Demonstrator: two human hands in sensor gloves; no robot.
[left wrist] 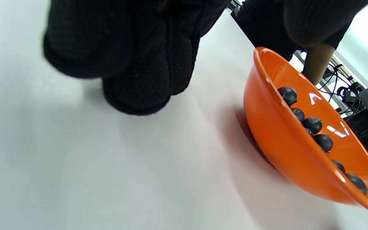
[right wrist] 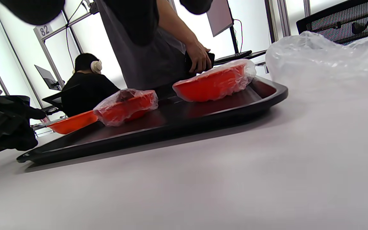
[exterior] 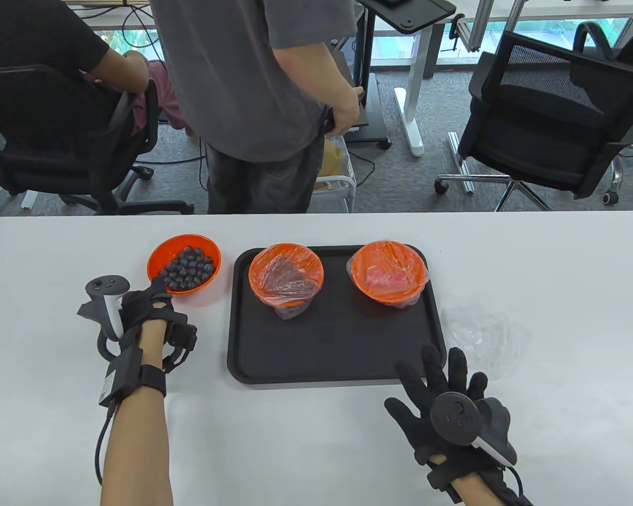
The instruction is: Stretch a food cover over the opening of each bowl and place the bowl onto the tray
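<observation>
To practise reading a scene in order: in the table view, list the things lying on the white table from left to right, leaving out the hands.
bowl of blueberries → black tray, bearing first the covered bowl with dark contents, then the covered bowl with pink contents → loose clear food cover.

Table view: high, looking down on the white counter (exterior: pixel 316 437). Both wrist views: low, near its surface. Right wrist and table views share the black rectangular tray (right wrist: pixel 171 127).
</observation>
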